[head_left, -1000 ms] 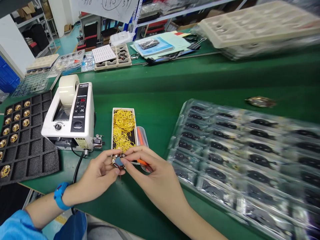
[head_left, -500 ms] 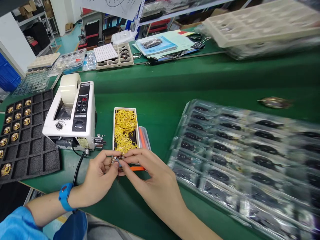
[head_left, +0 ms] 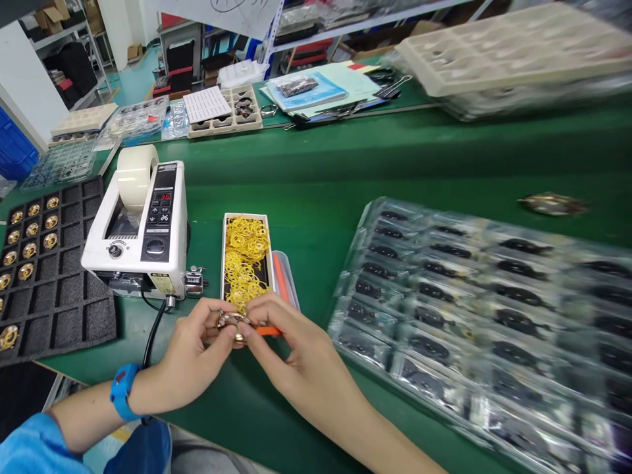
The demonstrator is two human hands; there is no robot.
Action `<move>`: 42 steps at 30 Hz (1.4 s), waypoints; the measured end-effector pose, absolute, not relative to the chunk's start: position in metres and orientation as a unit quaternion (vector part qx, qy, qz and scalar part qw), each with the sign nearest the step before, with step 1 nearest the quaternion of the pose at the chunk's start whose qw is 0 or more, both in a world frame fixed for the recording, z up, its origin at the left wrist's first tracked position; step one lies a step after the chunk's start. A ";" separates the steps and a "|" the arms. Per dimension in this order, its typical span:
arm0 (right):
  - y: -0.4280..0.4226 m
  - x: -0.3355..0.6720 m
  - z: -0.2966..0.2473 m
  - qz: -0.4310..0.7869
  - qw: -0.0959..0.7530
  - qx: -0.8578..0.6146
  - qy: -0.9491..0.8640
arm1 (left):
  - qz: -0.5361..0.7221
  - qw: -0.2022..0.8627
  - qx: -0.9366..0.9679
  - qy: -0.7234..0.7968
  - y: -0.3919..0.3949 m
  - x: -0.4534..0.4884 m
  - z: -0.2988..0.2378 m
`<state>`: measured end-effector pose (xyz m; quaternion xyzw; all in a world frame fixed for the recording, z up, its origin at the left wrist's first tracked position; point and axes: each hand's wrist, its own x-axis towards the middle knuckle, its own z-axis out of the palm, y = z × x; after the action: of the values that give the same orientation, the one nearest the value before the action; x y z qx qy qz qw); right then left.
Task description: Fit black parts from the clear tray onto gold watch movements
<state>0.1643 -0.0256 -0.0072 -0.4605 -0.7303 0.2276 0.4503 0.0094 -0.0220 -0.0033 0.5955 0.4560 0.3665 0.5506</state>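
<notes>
Between my two hands is a small, shiny gold-and-silver metal part (head_left: 238, 320), its edges covered by my fingertips. My left hand (head_left: 185, 355) pinches it from the left, and a blue band (head_left: 122, 393) circles that wrist. From the other side my right hand (head_left: 303, 362) grips the same part, thumb in front and fingers behind. Directly behind the hands stands a white-rimmed box (head_left: 223, 263) holding yellow plastic rings (head_left: 244, 243). An orange strip (head_left: 269, 331) shows beside my right fingers, partly hidden by them.
A white tape dispenser (head_left: 165, 253) stands left, beside a black foam tray (head_left: 69, 329) with gold ring-shaped parts. On the right lies a clear plastic tray (head_left: 390, 368) of black parts. Another metal piece (head_left: 553, 204) rests beyond it. A beige moulded tray (head_left: 474, 72) is at the back.
The metal part has turned in my fingers, and a gold rounded piece now shows at its lower edge. Both hands stay in nearly the same place. The view has shifted slightly.
</notes>
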 end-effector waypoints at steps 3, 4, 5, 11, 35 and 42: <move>-0.025 0.167 -0.009 0.148 0.429 -0.440 -0.775 | 0.356 0.343 0.757 0.427 -0.016 0.004 0.002; -0.024 0.168 -0.010 0.113 0.425 -0.432 -0.787 | 0.361 0.272 0.792 0.410 -0.014 0.003 0.004; -0.025 0.168 -0.010 0.077 0.426 -0.426 -0.794 | 0.367 0.218 0.814 0.394 -0.013 0.001 0.006; -0.038 0.169 -0.009 -0.105 0.465 -0.390 -0.788 | 0.340 0.387 0.705 0.487 -0.011 0.001 0.008; -0.031 0.165 -0.026 -0.146 0.435 -0.378 -0.804 | 0.355 0.677 0.460 0.452 -0.025 0.010 -0.002; -0.028 0.169 -0.023 -0.157 0.423 -0.342 -0.824 | 0.328 0.629 0.518 0.478 -0.028 0.007 -0.005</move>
<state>0.1694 -0.0284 -0.0231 -0.3419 -0.8245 -0.1567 0.4228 0.0066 -0.0281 -0.0054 0.5181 0.4779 0.3280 0.6290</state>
